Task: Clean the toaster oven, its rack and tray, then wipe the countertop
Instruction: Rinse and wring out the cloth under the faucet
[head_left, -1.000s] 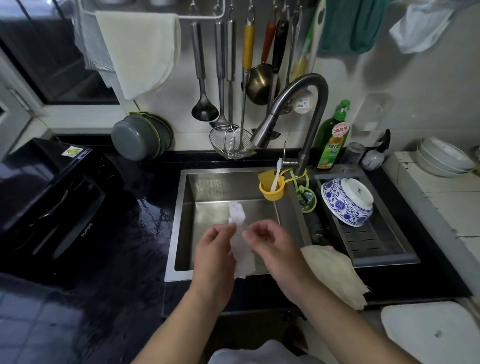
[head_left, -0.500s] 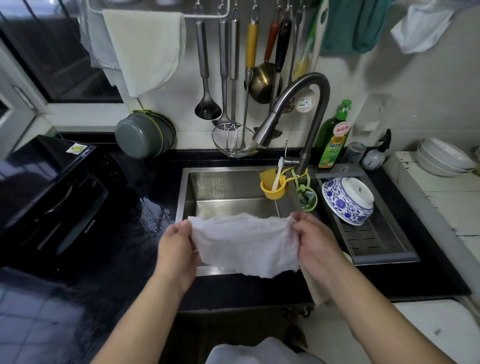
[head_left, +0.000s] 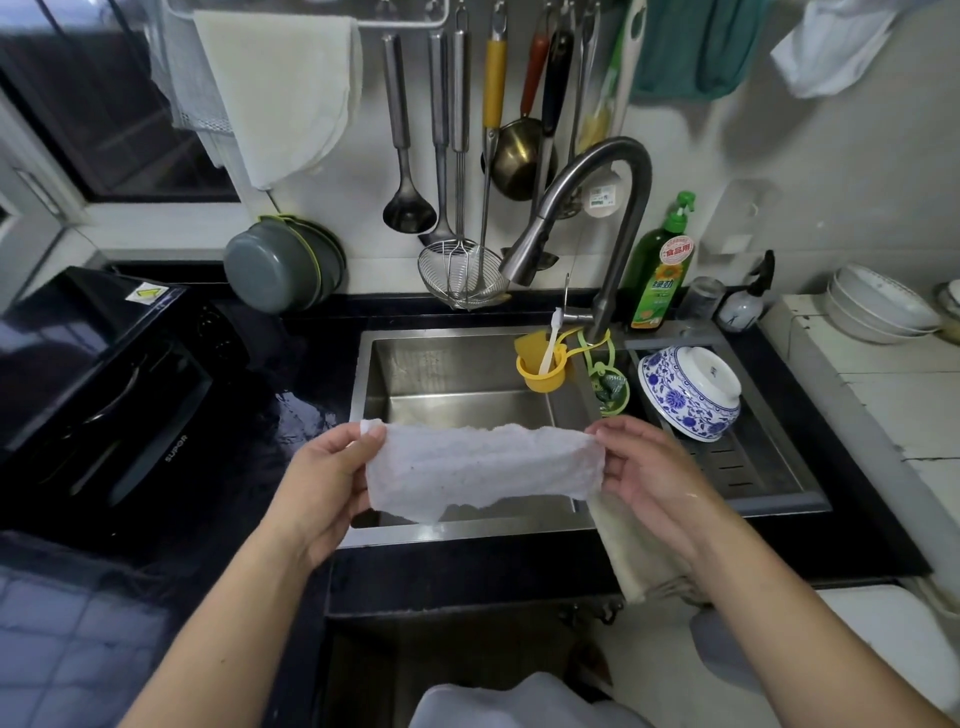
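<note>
A thin white cloth (head_left: 483, 470) is stretched flat over the front of the steel sink (head_left: 462, 364). My left hand (head_left: 324, 475) pinches its left edge and my right hand (head_left: 649, 467) pinches its right edge. The black toaster oven (head_left: 98, 395) stands on the wet black countertop (head_left: 280, 415) to the left of the sink, its door closed. No rack or tray is visible.
A curved faucet (head_left: 608, 208) arches over the sink, with a yellow cup (head_left: 540, 366) hung inside. A blue-and-white bowl (head_left: 688, 392) lies upside down on the drain tray. A beige rag (head_left: 639, 551) hangs over the front edge. Dish soap (head_left: 660, 270) and stacked white bowls (head_left: 878, 306) stand right.
One second ago both hands held the cloth bunched together over the sink. They have pulled apart and spread it wide, and it is now folded or drawn into a shorter strip.
</note>
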